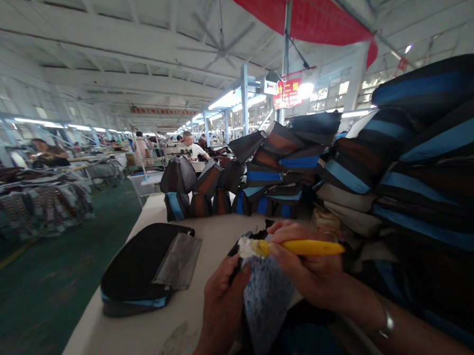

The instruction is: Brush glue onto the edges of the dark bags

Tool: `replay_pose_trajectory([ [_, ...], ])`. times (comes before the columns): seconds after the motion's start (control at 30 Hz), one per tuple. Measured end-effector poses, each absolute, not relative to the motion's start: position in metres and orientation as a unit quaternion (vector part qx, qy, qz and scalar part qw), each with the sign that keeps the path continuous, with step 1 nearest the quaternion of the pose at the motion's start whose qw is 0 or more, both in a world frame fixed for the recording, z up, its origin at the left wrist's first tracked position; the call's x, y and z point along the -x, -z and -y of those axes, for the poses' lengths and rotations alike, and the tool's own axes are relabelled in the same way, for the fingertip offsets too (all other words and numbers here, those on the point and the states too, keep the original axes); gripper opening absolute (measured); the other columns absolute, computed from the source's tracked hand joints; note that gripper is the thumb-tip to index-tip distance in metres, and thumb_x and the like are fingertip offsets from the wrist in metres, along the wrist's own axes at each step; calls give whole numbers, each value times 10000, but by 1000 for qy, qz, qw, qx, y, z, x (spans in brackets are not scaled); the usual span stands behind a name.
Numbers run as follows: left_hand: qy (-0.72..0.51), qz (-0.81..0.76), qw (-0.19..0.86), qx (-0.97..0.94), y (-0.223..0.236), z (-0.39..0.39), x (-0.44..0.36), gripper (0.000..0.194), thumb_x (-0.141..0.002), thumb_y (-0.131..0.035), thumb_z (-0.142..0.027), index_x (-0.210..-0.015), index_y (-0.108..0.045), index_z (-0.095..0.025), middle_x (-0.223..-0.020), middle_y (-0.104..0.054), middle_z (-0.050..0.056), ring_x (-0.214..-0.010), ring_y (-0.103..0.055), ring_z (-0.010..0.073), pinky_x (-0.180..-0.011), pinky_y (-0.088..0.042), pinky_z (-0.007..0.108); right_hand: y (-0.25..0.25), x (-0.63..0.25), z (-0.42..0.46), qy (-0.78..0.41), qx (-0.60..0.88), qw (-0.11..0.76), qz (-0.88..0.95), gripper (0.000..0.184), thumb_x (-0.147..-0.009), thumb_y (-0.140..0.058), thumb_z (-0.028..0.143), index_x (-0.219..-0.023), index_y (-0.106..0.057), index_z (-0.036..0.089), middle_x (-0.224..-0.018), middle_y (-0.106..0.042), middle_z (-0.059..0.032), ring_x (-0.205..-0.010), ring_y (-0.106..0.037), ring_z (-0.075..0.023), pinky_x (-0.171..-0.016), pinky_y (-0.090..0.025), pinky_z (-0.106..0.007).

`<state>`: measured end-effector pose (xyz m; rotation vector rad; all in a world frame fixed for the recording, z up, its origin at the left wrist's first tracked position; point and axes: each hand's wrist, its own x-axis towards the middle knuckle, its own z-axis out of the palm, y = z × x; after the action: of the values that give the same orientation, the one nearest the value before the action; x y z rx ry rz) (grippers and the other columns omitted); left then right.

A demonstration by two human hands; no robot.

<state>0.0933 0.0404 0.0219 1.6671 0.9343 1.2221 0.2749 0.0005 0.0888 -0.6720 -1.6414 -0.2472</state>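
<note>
My right hand (pixel 307 271) grips a yellow-handled brush (pixel 300 247) whose white bristle end lies against the top of a blue patterned fabric piece (pixel 266 301). My left hand (pixel 222 298) pinches the left edge of that fabric and holds it up in front of me. A dark piece shows behind the fabric's top edge. A silver bracelet sits on my right wrist.
A black bag with a grey flap (pixel 145 268) lies on the white table (pixel 133 336) to the left. Stacks of blue, brown and black bags (pixel 400 170) tower at right and behind. Other people work at far tables (pixel 191 146); a green floor aisle (pixel 57 274) runs left.
</note>
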Motion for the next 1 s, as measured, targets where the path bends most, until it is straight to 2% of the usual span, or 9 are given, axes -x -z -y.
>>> replay_pose_trajectory([
  [0.1, -498, -379, 440, -644, -21, -41, -93, 343, -895, -658, -410, -1171, -714, -214, -1015, -749, 12, -940, -673, 217, -795, -509, 269, -90, -277, -12, 186, 262, 577, 751, 157, -899, -569, 80, -980, -604, 210, -811, -683, -24, -775, -668, -185, -824, -592, -393],
  [0.23, -492, -380, 452, -640, -19, -43, -90, 375, -895, -655, -417, -1206, -702, -212, -1066, -749, 23, -982, -673, 230, -827, -512, 280, -89, -282, -11, 132, 298, 605, 727, 140, -919, -573, 92, -999, -603, 204, -855, -669, -29, -848, -669, -178, -848, -586, -371],
  [0.4, -498, -402, 453, -621, -19, -43, -89, 390, -874, -676, -431, -1193, -713, -211, -1064, -750, 25, -979, -675, 229, -819, -510, 270, -82, -277, -13, 207, 252, 569, 755, 144, -899, -571, 66, -996, -593, 170, -820, -683, -45, -793, -648, -183, -851, -594, -407],
  [0.6, -492, -395, 436, -642, -18, -50, -76, 392, -872, -683, -453, -1181, -716, -215, -957, -743, 12, -911, -673, 212, -769, -515, 261, -81, -277, -18, 194, 255, 574, 754, 107, -916, -566, 99, -973, -604, 181, -807, -687, -28, -762, -648, -173, -848, -600, -399],
  [0.7, -495, -390, 375, -680, -24, -77, -56, 360, -860, -691, -453, -1127, -738, -216, -969, -738, 17, -913, -677, 216, -767, -529, 265, -85, -295, -15, 178, 321, 643, 672, 88, -925, -590, 121, -943, -635, 194, -826, -674, -24, -820, -669, -181, -830, -586, -369],
  [0.83, -438, -381, 143, -802, -34, -142, -33, 341, -908, -576, -464, -1084, -733, -218, -1070, -706, 35, -999, -660, 216, -880, -534, 291, -84, -325, 2, 72, 366, 776, 509, 71, -927, -669, 241, -865, -682, 209, -812, -638, -21, -796, -664, -181, -709, -555, -320],
  [1.0, -407, -466, 60, -784, -13, -219, -41, 320, -921, -500, -342, -1065, -702, -139, -1089, -680, 138, -1100, -595, 301, -1010, -450, 500, -60, -346, 17, 11, 422, 799, 428, 123, -891, -723, 303, -816, -694, 209, -711, -604, -20, -603, -559, -140, -525, -445, -274],
])
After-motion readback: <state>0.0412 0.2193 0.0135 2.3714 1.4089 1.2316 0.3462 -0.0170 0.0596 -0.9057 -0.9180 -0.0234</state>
